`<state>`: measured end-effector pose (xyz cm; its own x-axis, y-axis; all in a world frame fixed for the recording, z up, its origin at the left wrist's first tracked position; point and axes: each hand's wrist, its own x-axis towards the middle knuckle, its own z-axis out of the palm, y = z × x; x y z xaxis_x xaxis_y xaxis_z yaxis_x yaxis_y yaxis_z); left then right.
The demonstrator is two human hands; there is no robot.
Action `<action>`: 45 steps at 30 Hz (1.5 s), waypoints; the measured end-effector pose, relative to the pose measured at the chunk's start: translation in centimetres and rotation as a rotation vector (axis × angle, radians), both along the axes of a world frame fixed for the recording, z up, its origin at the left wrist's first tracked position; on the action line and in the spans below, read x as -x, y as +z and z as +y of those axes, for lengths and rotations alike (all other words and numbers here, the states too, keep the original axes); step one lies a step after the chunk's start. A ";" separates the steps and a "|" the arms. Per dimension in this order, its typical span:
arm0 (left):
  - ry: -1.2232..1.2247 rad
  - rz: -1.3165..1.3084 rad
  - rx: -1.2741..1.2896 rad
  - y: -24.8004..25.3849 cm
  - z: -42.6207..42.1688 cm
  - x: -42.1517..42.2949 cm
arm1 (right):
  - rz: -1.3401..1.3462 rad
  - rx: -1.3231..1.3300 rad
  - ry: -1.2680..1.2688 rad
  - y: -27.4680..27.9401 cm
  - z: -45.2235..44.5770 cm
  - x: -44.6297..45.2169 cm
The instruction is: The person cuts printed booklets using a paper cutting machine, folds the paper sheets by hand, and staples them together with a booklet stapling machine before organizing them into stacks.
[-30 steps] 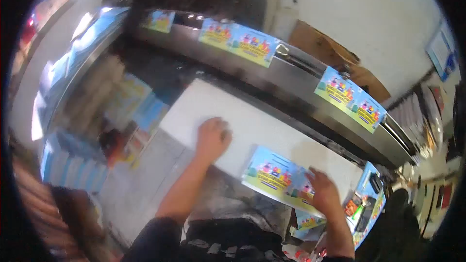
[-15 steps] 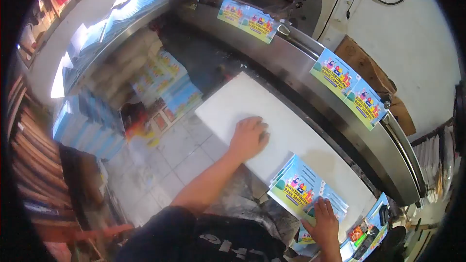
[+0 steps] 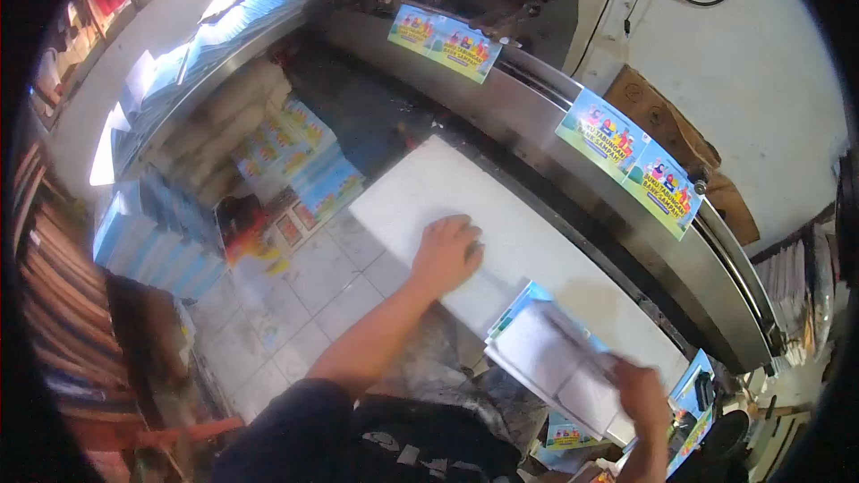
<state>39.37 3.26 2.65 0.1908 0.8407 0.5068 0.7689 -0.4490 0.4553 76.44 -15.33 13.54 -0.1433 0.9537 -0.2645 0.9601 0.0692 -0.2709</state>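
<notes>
My left hand (image 3: 447,255) rests on the white board (image 3: 510,224), its fingers spread a little and holding nothing. At the near right end of the board lies a stack of printed booklets (image 3: 528,293), blue and green at its edge. On top of it a booklet (image 3: 555,353) shows white, ruled-looking pages, partly smeared by motion. My right hand (image 3: 642,394) is at the right edge of this booklet, fingers closed on it; the motion blurs the fingertips.
A curved metal bar (image 3: 528,98) with printed covers (image 3: 631,165) on it runs behind the board. Stacked blue booklets (image 3: 161,237) and more printed stacks (image 3: 304,156) stand at the left. Brown cardboard (image 3: 662,116) leans on the wall. Small items lie beside my right hand.
My right hand has moved right and up from lying on the colourful cover. White pages now show where the cover was. My left hand stays on the board.
</notes>
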 end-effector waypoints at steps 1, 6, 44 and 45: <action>0.001 0.003 0.011 0.1 0.0 0.1 | -0.019 -0.054 -0.172 1.5 0.9 -2.5; 0.014 0.040 0.042 0.1 0.1 0.0 | -0.435 -1.266 -0.450 9.1 4.5 -16.9; 0.023 0.015 0.031 0.1 -0.9 0.6 | -0.418 -1.230 -0.309 9.5 6.0 -17.9; 0.023 0.016 0.030 0.0 -0.9 0.6 | -0.427 -1.220 -0.313 9.0 6.8 -18.9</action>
